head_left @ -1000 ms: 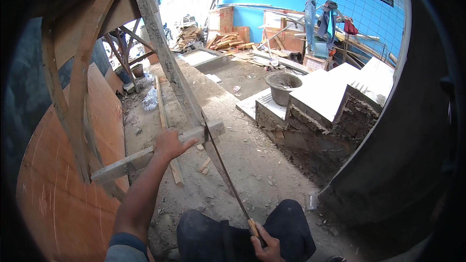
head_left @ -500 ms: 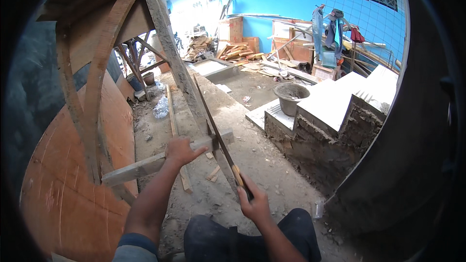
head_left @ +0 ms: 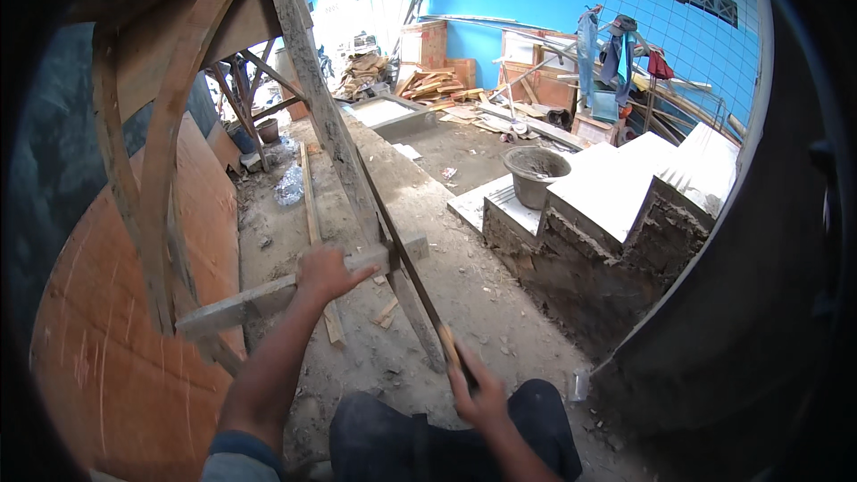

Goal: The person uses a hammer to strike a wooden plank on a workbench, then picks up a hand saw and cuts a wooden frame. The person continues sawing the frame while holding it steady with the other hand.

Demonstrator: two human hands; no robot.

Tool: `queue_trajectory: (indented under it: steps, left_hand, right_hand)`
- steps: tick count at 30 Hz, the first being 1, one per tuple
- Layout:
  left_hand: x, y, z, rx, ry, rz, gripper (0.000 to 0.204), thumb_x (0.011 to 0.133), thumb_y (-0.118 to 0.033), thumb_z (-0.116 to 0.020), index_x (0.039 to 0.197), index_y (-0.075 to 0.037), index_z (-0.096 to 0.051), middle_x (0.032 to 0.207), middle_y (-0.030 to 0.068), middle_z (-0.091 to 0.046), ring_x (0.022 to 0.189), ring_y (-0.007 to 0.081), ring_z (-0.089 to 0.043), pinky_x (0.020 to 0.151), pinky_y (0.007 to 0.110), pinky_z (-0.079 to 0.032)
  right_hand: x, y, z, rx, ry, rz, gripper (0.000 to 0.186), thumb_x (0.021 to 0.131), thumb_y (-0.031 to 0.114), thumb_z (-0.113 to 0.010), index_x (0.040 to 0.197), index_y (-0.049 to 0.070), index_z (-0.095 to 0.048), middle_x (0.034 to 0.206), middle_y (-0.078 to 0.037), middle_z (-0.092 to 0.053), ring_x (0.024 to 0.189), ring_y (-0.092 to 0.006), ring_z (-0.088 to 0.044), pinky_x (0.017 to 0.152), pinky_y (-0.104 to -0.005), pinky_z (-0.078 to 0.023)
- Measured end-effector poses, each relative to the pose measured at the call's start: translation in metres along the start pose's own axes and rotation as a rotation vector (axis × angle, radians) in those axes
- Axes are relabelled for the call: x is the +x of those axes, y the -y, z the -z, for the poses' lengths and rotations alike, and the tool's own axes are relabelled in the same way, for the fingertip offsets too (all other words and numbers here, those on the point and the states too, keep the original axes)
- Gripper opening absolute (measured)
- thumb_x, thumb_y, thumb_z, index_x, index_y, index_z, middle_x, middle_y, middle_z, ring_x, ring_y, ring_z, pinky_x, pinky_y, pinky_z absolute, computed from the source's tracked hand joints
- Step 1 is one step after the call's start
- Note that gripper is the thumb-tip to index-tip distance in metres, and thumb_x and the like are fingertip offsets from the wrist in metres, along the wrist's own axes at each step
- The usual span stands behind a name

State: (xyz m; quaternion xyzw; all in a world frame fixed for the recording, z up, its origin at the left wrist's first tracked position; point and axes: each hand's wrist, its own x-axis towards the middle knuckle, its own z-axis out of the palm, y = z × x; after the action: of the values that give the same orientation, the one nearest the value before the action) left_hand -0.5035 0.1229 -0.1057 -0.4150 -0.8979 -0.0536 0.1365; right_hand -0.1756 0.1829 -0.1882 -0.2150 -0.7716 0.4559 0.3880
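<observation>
My right hand [head_left: 480,393] is wrapped round the wooden handle of a handsaw [head_left: 406,259], whose long dark blade points up and away from me. The blade lies against a grey wooden crosspiece [head_left: 241,308], close beside a slanting post [head_left: 332,134]. My left hand [head_left: 325,273] grips the crosspiece to the left of the saw, thumb stretched along it toward the blade. At its left end the crosspiece meets a curved wooden frame [head_left: 165,143]. How deep the blade sits in the wood I cannot tell.
Curved plywood [head_left: 134,330] leans on the left. To the right, steps [head_left: 589,187] with white treads carry a black bucket [head_left: 536,177]. A narrow wooden strip [head_left: 311,205] lies on the dusty ground. Scrap wood [head_left: 437,87] is heaped near the blue wall [head_left: 500,0].
My right hand has moved slightly down and to the right, pulling the saw handle back toward me. My left hand stays on the crosspiece, and the view has shifted a little.
</observation>
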Motion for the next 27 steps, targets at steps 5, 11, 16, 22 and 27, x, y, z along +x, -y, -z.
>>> queue_trajectory:
  steps: [5, 11, 16, 22, 27]
  left_hand:
    - [-0.003, -0.002, 0.003, 0.001, 0.042, 0.045, 0.082, 0.075, -0.078, -0.060, 0.091, 0.002, -0.072, 0.093, 0.0211, -0.068, 0.100, 0.0366, -0.063, 0.088, 0.047, -0.050]
    - [-0.003, -0.002, -0.001, 0.012, 0.005, 0.023, 0.083, 0.075, -0.078, -0.060, 0.096, 0.002, -0.071, 0.098, 0.0234, -0.066, 0.100, 0.0374, -0.062, 0.088, 0.047, -0.050]
    - [0.000, -0.003, 0.001, 0.036, 0.031, 0.034, 0.083, 0.075, -0.078, -0.059, 0.093, 0.002, -0.072, 0.093, 0.0216, -0.067, 0.099, 0.0368, -0.063, 0.086, 0.047, -0.051]
    - [-0.002, -0.003, 0.006, 0.016, 0.089, 0.052, 0.084, 0.076, -0.078, -0.059, 0.094, 0.002, -0.072, 0.094, 0.0212, -0.068, 0.096, 0.0366, -0.064, 0.085, 0.047, -0.051]
    - [-0.001, -0.002, 0.000, 0.047, -0.021, -0.007, 0.083, 0.076, -0.079, -0.057, 0.092, 0.002, -0.072, 0.095, 0.0217, -0.068, 0.097, 0.0357, -0.064, 0.087, 0.047, -0.050]
  right_hand:
    - [0.031, -0.021, -0.029, 0.009, -0.049, 0.213, 0.045, 0.092, 0.010, -0.062, 0.136, 0.005, -0.055, 0.100, -0.024, -0.070, 0.089, -0.0332, -0.073, 0.076, -0.0363, -0.056]
    - [-0.111, 0.018, 0.063, 0.086, 0.032, -0.091, 0.041, 0.094, 0.003, -0.057, 0.134, -0.003, -0.055, 0.126, -0.020, -0.065, 0.115, -0.0244, -0.065, 0.095, -0.0326, -0.050]
    - [-0.024, -0.001, 0.018, 0.016, 0.060, -0.122, 0.044, 0.091, 0.013, -0.064, 0.134, 0.006, -0.058, 0.105, -0.026, -0.069, 0.092, -0.0373, -0.071, 0.078, -0.0364, -0.056]
    - [0.032, -0.016, -0.022, 0.102, -0.027, 0.122, 0.046, 0.091, 0.014, -0.065, 0.135, 0.007, -0.056, 0.100, -0.025, -0.069, 0.084, -0.0380, -0.071, 0.074, -0.0380, -0.055]
    - [-0.095, 0.010, 0.052, -0.016, -0.063, 0.143, 0.047, 0.089, 0.007, -0.065, 0.135, -0.001, -0.055, 0.099, -0.028, -0.069, 0.084, -0.0336, -0.073, 0.075, -0.0358, -0.055]
